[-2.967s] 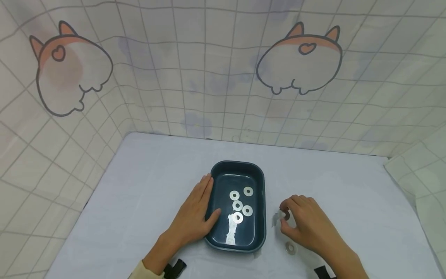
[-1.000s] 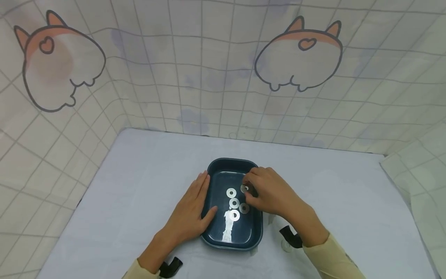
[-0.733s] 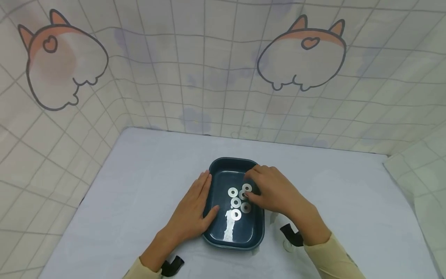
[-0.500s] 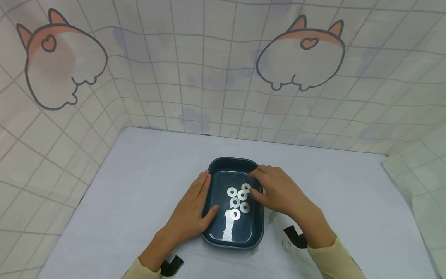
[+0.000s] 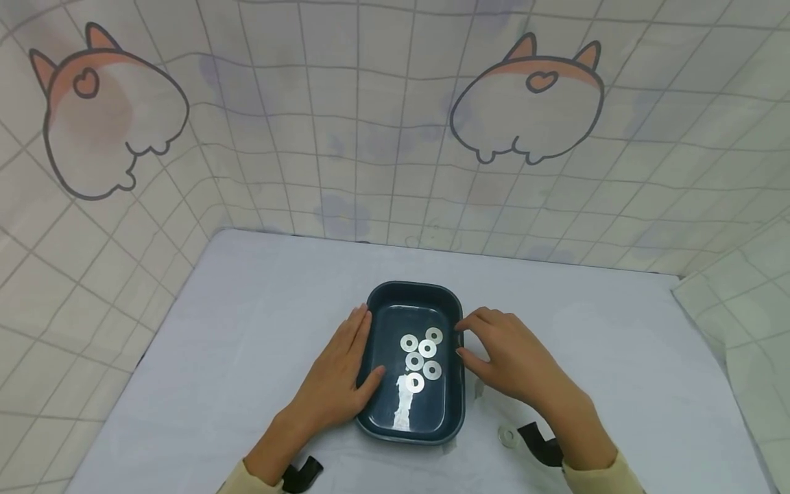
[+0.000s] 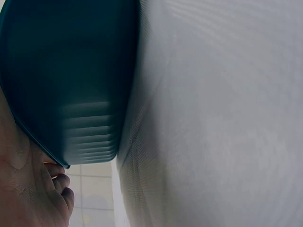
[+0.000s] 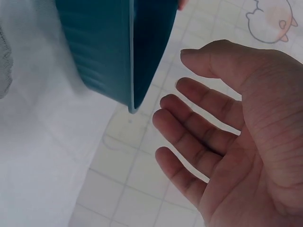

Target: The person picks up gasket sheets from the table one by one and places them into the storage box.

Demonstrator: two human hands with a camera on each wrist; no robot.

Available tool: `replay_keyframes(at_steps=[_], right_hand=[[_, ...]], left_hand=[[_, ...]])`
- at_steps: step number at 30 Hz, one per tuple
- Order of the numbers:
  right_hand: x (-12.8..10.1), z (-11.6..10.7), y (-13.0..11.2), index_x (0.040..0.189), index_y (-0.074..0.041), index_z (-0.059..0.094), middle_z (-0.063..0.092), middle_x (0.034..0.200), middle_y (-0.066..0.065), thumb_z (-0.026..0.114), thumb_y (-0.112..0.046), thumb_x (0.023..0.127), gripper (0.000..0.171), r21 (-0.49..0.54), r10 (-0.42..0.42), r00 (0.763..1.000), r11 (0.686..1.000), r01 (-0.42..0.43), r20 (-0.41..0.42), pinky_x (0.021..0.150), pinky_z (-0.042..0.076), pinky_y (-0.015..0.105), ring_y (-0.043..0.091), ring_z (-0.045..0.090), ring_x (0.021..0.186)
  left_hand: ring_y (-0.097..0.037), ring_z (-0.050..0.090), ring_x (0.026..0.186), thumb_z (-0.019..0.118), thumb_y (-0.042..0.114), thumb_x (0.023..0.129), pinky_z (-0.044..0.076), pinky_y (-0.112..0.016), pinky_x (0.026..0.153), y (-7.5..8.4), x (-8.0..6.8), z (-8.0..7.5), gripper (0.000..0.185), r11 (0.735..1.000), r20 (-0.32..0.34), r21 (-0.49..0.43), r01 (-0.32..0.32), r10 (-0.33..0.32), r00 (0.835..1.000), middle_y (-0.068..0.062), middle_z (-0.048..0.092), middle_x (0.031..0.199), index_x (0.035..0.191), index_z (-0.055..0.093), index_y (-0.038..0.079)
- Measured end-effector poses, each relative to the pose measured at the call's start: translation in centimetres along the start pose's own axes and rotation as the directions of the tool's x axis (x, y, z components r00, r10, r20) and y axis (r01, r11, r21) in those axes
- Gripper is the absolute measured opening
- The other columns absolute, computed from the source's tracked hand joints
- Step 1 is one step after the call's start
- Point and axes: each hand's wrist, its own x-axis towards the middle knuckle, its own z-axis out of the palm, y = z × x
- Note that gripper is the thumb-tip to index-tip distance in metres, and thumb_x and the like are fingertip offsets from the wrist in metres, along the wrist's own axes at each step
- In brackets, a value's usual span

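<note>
A dark teal rectangular tray [image 5: 410,418] sits in the middle of the white-covered table, with several flat metal washers [image 5: 415,361] lying on its floor in a loose cluster. My left hand [image 5: 333,377] rests along the tray's left rim, fingers straight and thumb over the edge. Over the right rim hovers my right hand [image 5: 512,353], its fingers loosely bent and nothing between them. The right wrist view confirms an empty palm, apart from the tray wall [image 7: 97,52]. One more washer [image 5: 508,436] lies on the cloth right of the tray, near the right wrist.
White cloth [image 5: 296,274] covers the table. A tile-patterned curtain [image 5: 382,137] with cartoon animals hangs behind and at both sides. Black straps [image 5: 542,446] show at both wrists. Small translucent scraps, perhaps tape [image 5: 479,389], lie beside the tray.
My right hand brought a washer from the cloth into the tray and let it go among the others. It has since drawn back rightward to the rim. My left hand kept its place.
</note>
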Motion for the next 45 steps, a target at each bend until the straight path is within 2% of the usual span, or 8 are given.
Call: replay_keyframes(at_steps=[8, 25, 29, 38, 45], right_hand=[[-1.9, 0.4, 0.8, 0.119, -0.014, 0.077, 0.077, 0.109, 0.0, 0.083, -0.022, 0.09, 0.03, 0.023, 0.052, 0.998, 0.998, -0.053, 0.016, 0.094, 0.064, 0.046, 0.021, 0.071, 0.101], [-5.1, 2.7, 2.5, 0.113, -0.014, 0.077, 0.076, 0.11, 0.001, 0.085, -0.023, 0.088, 0.027, 0.047, 0.13, 0.992, 0.99, -0.129, -0.003, 0.094, 0.065, 0.048, 0.024, 0.073, 0.102], [-5.6, 3.0, 2.7, 0.112, -0.015, 0.077, 0.076, 0.11, 0.002, 0.086, -0.022, 0.087, 0.028, 0.044, 0.168, 0.985, 0.985, -0.17, 0.03, 0.093, 0.065, 0.048, 0.023, 0.072, 0.1], [-7.0, 4.1, 3.4, 0.113, -0.018, 0.078, 0.075, 0.111, 0.0, 0.086, -0.023, 0.087, 0.028, 0.071, 0.241, 0.965, 0.966, -0.249, 0.106, 0.09, 0.065, 0.043, 0.016, 0.068, 0.096], [-7.8, 4.9, 3.6, 0.111, -0.019, 0.078, 0.074, 0.107, -0.002, 0.088, -0.024, 0.085, 0.029, 0.073, 0.26, 0.955, 0.959, -0.272, 0.141, 0.086, 0.064, 0.04, 0.011, 0.065, 0.091]], left_hand=[[-0.024, 0.018, 0.168, 0.059, 0.047, 0.102, 0.027, -0.045, 0.135, 0.0, 0.1, 0.2, 0.091, 1.0, -0.002, 0.007, 0.004, -0.004, 1.0, -0.01, 0.018, 0.18, 0.171, 0.014, 0.008], [-0.025, 0.019, 0.168, 0.06, 0.045, 0.102, 0.031, -0.048, 0.134, -0.2, -0.1, 0.4, 0.089, 1.0, -0.02, 0.001, 0.005, -0.005, 1.0, -0.01, 0.017, 0.18, 0.17, 0.016, 0.006], [-0.024, 0.018, 0.168, 0.06, 0.045, 0.102, 0.029, -0.047, 0.134, -0.2, -0.1, 0.4, 0.09, 1.0, -0.017, -0.008, 0.008, -0.008, 1.0, -0.009, 0.016, 0.18, 0.17, 0.015, 0.007], [-0.024, 0.021, 0.167, 0.063, 0.043, 0.101, 0.034, -0.049, 0.132, -0.1, -0.1, 0.4, 0.09, 1.0, -0.047, 0.015, 0.003, -0.002, 0.999, -0.009, 0.02, 0.179, 0.17, 0.018, 0.007], [-0.02, 0.013, 0.169, 0.056, 0.046, 0.104, 0.027, -0.045, 0.135, -0.2, -0.1, 0.3, 0.088, 1.0, 0.01, 0.006, 0.023, -0.023, 1.0, -0.006, 0.013, 0.181, 0.171, 0.011, 0.01]])
